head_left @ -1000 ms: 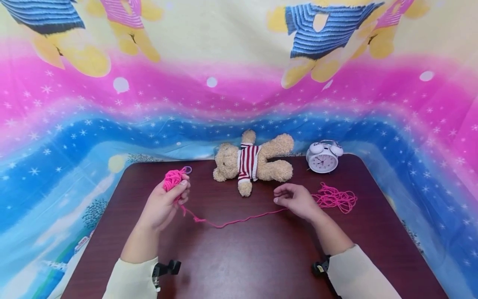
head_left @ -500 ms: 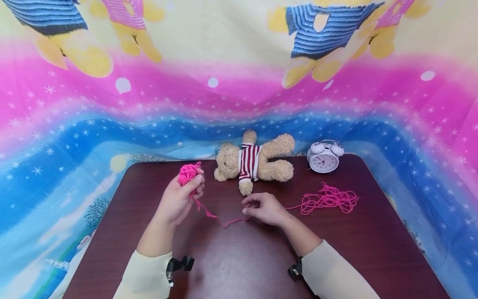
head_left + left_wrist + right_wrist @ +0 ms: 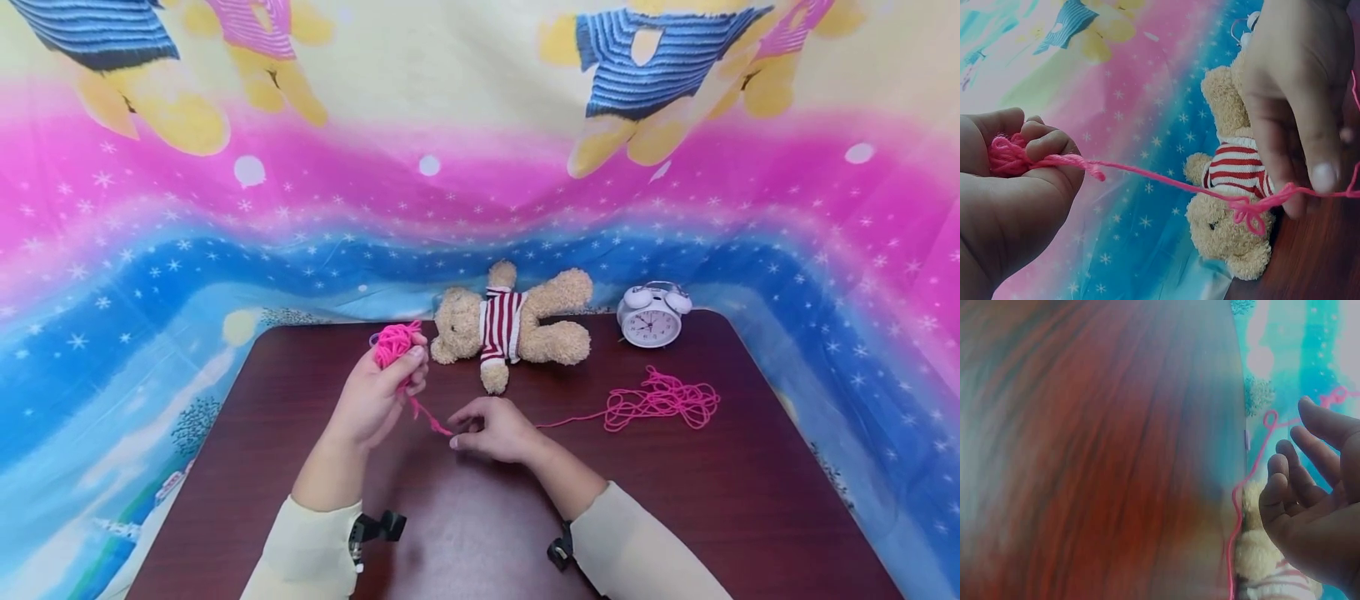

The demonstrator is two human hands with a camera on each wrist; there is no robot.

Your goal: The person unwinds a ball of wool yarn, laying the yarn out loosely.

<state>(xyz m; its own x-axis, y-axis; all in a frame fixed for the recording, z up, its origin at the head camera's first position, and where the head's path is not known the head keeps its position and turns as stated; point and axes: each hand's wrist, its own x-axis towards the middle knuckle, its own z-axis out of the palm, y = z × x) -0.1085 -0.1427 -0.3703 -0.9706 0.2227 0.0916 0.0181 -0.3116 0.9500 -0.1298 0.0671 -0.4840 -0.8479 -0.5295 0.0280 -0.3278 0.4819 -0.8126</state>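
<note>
My left hand (image 3: 367,404) grips a bundle of bright pink yarn (image 3: 395,343), raised over the table's left half. A small pale ring shows at the bundle's left side in the head view. From this fist a strand with a knotted, looped stretch (image 3: 1250,206) runs toward my right hand (image 3: 498,432). That hand has its fingers loosely bent and its thumb apart from them; the strand passes right by its fingertips. In the right wrist view the strand (image 3: 1235,512) runs beyond the fingers. It leads on to a loose tangle of pink yarn (image 3: 663,402) on the right of the table.
A tan teddy bear (image 3: 501,325) in a red-and-white striped shirt lies on its back at the table's far edge. To its right stands a white twin-bell alarm clock (image 3: 651,321). A printed cloth (image 3: 480,192) hangs behind the dark wooden table (image 3: 750,500).
My right hand has moved left along the strand, away from the tangle. The left hand, still gripping the yarn bundle, has shifted right, so the hands are closer together.
</note>
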